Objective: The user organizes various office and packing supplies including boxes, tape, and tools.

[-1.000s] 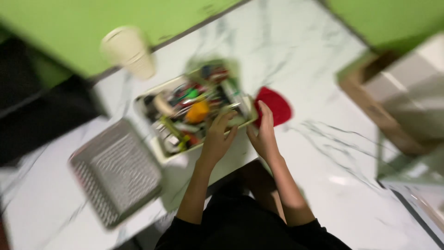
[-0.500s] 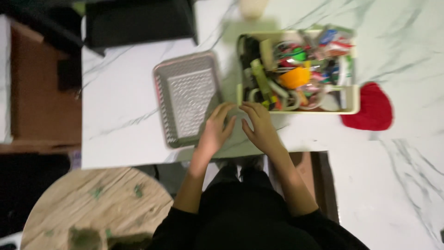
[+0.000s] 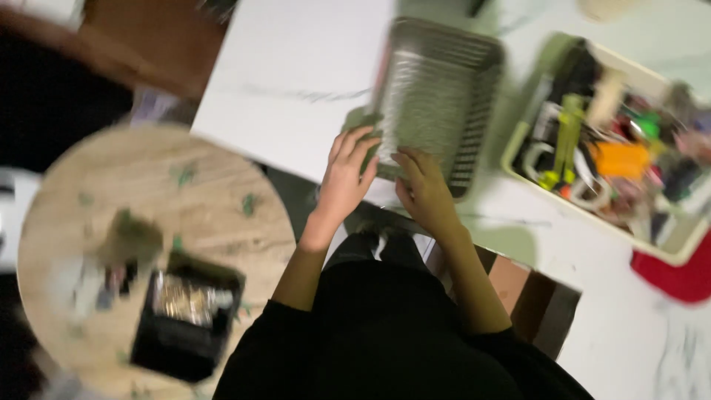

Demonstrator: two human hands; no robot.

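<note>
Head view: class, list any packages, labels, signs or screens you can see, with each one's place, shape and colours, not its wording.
None show clearly; the picture is blurred.
Nearest to a package: black box, rectangular, on the round wooden table at lower left, pale contents too blurred to name.
No label, sign or screen can be made out.

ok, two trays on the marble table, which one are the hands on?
The grey slotted tray. The left hand and right hand both touch its near edge, and it looks empty. The cream tray to its right is packed with colourful items and untouched.
</note>
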